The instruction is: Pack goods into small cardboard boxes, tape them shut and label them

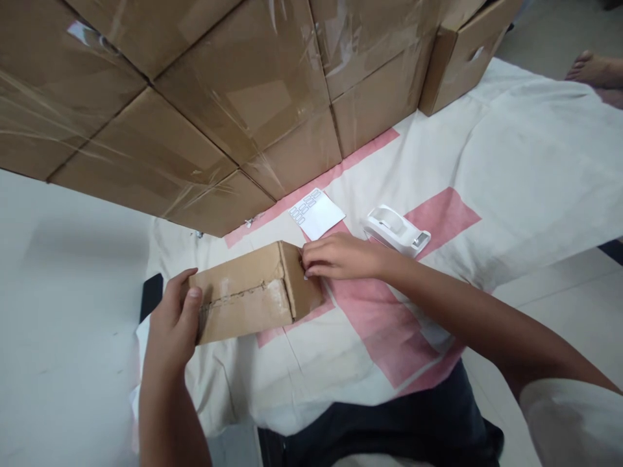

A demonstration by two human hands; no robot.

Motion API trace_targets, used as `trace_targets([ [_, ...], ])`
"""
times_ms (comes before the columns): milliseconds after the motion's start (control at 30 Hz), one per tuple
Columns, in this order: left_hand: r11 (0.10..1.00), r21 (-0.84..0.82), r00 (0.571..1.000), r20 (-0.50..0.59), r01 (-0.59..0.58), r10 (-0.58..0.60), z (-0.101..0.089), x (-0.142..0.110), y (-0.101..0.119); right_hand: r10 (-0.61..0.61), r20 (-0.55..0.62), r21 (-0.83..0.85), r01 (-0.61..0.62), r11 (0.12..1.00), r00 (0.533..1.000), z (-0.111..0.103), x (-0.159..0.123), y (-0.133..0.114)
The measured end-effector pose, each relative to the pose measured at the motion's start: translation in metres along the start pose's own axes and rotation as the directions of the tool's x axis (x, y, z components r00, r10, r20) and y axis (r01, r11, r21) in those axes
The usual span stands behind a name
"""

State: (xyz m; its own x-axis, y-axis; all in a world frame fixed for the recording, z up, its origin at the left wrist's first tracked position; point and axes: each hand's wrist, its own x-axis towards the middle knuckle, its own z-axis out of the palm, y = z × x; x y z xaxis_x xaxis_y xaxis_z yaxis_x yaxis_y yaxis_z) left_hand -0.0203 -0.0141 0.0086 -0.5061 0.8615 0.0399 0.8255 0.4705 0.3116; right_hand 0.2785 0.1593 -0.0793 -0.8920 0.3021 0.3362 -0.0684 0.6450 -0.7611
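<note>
A small brown cardboard box [243, 295] rests on the cloth in front of me, set slightly at an angle. A rough, torn-looking seam runs along its upper face. Around its left end my left hand [178, 314] is closed, thumb on the upper face. At the right end, my right hand [335, 256] has its fingers curled together against the end panel; their tips are partly hidden. Just beyond the right hand lie a white sheet of labels [318, 214] and a white tape dispenser [396, 230].
Large taped cartons [248, 84] are stacked along the far side. Another carton [464, 58] stands at their right end. A white cloth with pink bands [545, 155] covers the surface. A dark object [152, 295] sits by the left wall. Someone's bare foot [594, 68] shows at upper right.
</note>
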Motion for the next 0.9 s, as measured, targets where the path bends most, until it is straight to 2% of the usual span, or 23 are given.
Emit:
trace_targets([
  [233, 0.999, 0.034, 1.0, 0.014, 0.019, -0.019, -0.0014, -0.0004, 0.0019, 0.058, -0.032, 0.035, -0.056, 0.998, 0.998, -0.0007, 0.0025, -0.0004],
  [333, 0.998, 0.054, 0.999, 0.037, 0.036, -0.038, -0.002, 0.0001, -0.0005, 0.05, -0.022, 0.073, -0.049, 0.996, 0.998, -0.0007, 0.0034, -0.0003],
  [633, 0.999, 0.051, 0.999, 0.034, -0.007, 0.005, -0.0003, 0.0033, -0.0054, 0.059, 0.022, 0.154, -0.061, 0.986, 0.998, 0.0011, 0.0044, 0.0018],
  [900, 0.999, 0.054, 0.999, 0.04, -0.008, 0.005, 0.0004, 0.0058, -0.0032, 0.059, 0.011, 0.159, -0.06, 0.985, 0.998, 0.0042, 0.0073, -0.0022],
])
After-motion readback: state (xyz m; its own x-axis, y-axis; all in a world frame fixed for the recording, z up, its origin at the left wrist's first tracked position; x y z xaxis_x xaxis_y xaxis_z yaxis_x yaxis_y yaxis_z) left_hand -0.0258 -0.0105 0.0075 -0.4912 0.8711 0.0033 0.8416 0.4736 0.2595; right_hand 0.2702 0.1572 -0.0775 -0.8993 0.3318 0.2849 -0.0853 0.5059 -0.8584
